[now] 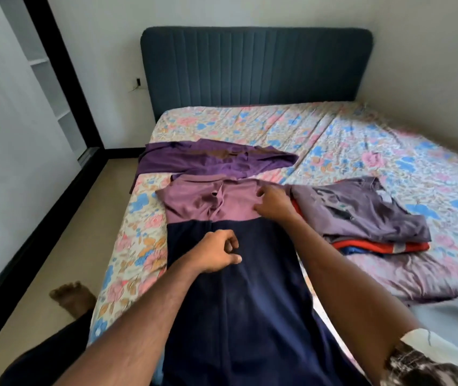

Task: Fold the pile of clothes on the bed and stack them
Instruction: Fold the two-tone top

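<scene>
A long garment lies flat along the bed's left side, with a mauve top part (194, 201) and a navy lower part (250, 302). My left hand (218, 250) sits on the navy part near the colour seam, fingers curled; whether it pinches cloth I cannot tell. My right hand (272, 201) rests on the mauve part's right shoulder, fingers bent onto the fabric. Beyond it lies a crumpled dark purple garment (216, 160). To the right sits a stack (361, 218) with a grey-purple shirt on top and red and blue pieces under it.
The bed (389, 151) has a floral sheet and a dark blue headboard (255, 68). A mauve cloth (406, 277) lies at the right near the stack. My bare foot (73, 296) stands on the floor left of the bed. A wall and black-framed shelf run along the left.
</scene>
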Demonstrator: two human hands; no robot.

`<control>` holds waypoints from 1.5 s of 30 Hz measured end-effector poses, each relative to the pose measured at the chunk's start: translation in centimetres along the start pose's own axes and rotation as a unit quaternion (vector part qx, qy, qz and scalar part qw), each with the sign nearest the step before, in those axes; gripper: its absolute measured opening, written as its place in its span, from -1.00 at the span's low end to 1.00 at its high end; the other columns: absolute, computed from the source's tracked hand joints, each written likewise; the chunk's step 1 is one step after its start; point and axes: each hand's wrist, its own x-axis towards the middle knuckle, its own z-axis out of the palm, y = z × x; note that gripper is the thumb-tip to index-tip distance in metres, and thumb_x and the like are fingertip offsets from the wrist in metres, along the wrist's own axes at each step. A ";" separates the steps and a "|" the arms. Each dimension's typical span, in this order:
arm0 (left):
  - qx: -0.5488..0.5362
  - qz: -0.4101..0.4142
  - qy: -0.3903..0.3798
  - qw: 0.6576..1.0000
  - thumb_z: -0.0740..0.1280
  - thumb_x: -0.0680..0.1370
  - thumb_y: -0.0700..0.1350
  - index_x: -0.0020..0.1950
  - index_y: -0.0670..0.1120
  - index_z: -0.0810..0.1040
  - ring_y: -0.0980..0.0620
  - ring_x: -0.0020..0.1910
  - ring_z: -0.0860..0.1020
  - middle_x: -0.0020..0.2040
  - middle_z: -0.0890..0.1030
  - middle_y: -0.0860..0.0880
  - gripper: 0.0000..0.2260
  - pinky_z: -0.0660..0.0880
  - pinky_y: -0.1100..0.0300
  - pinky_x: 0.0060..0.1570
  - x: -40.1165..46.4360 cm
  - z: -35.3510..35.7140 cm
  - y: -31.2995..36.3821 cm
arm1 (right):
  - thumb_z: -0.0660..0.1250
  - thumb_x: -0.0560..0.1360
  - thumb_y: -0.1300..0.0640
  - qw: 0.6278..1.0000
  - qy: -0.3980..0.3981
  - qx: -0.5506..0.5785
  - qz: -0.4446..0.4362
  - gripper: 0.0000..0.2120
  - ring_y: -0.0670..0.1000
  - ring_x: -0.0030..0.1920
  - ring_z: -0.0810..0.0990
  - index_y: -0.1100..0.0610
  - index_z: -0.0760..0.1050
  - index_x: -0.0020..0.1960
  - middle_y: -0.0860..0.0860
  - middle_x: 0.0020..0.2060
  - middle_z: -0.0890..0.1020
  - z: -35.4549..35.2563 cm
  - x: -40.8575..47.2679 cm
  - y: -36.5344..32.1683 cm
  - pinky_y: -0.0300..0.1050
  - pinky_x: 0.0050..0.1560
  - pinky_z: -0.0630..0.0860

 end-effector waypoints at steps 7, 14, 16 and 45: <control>0.013 0.010 -0.001 1.000 0.54 0.45 -0.03 0.27 0.00 0.48 0.02 0.23 0.49 0.24 0.48 0.00 -0.56 0.47 0.12 0.24 7.9 -0.8 0.0 | 0.21 0.65 -0.02 0.987 0.040 0.009 0.158 -0.52 0.27 0.36 0.51 0.31 0.42 0.41 0.25 0.33 0.54 1.1 4.1 2.8 0.08 0.34 0.43; 0.072 0.004 0.038 0.997 0.49 0.49 0.00 0.28 0.00 0.44 -0.03 0.30 0.40 0.30 0.40 0.00 -0.58 0.40 0.06 0.27 13.3 -1.7 -0.9 | 0.40 0.55 -0.10 0.931 0.134 0.160 0.298 -0.25 0.29 0.37 0.47 0.31 0.17 0.50 0.26 0.34 0.51 3.4 7.4 2.4 0.13 0.28 0.49; 0.130 -0.010 0.103 0.986 0.49 0.48 0.07 0.24 0.03 0.46 -0.04 0.33 0.36 0.27 0.39 -0.01 -0.60 0.36 0.00 0.32 14.0 -2.4 -1.6 | 0.45 0.52 -0.08 0.912 0.143 0.190 0.335 -0.37 0.27 0.26 0.57 0.25 0.29 0.39 0.21 0.22 0.60 3.4 8.0 2.0 0.12 0.17 0.56; -0.479 -0.254 0.207 0.815 0.56 0.37 -0.35 0.07 -0.16 0.55 -0.19 -0.03 0.69 0.04 0.69 -0.20 -0.65 0.63 -0.20 0.02 15.3 -5.0 -11.4 | 0.45 0.47 -0.09 0.995 -0.075 -0.066 -0.023 -0.50 0.14 0.18 0.55 0.03 0.29 0.26 0.01 0.17 0.52 9.7 -4.3 -5.7 0.14 0.08 0.56</control>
